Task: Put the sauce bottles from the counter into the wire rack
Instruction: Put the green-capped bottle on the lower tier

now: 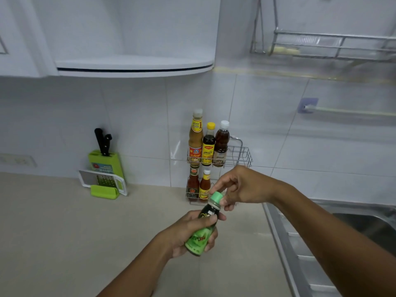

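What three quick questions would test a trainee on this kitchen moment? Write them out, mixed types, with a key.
1. True or false: the left hand holds the green-capped bottle by its body.
2. How many bottles stand in the upper tier of the wire rack?
A. two
B. three
C. five
3. Fill in: the fingers of the right hand are at the bottle's ____.

Key:
1. True.
2. B: the tall tan bottle, the yellow-capped bottle and the white-capped bottle.
3. Cap.
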